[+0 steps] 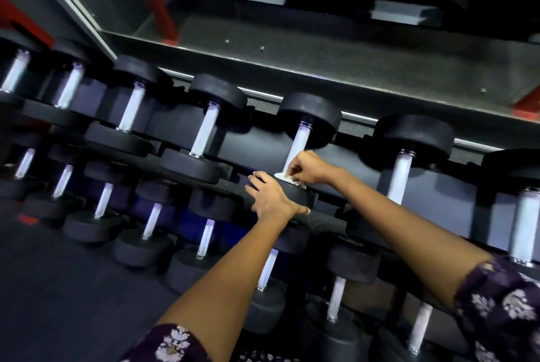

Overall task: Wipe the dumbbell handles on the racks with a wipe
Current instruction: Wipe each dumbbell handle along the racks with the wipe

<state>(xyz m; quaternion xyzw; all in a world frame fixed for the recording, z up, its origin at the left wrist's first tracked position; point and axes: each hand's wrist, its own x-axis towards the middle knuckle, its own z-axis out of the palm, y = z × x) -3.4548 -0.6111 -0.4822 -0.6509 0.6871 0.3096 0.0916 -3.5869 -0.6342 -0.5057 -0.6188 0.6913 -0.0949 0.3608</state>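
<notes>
The wipe [287, 179] is a small white wad bunched at the near end of one dumbbell handle [298, 146], where the pale bar meets the near black head [292, 195]. This dumbbell sits on the upper tier of the rack [324, 222], roughly midway along the row. The right hand [305, 168] has its fingers curled down, pinching the wipe against the base of the handle. The left hand [270, 196] lies over the near head, fingers spread and nearly straight across its rounded top, thumb hooked under the front edge by the rack's lip. Both forearms reach in from the lower edge, with dark floral sleeves [502, 312] pushed up. More black dumbbells with pale handles line the same tier on either side, and a lower tier [152, 221] of them runs beneath. Beyond the upper tier lies a grey speckled ledge [336, 69].
</notes>
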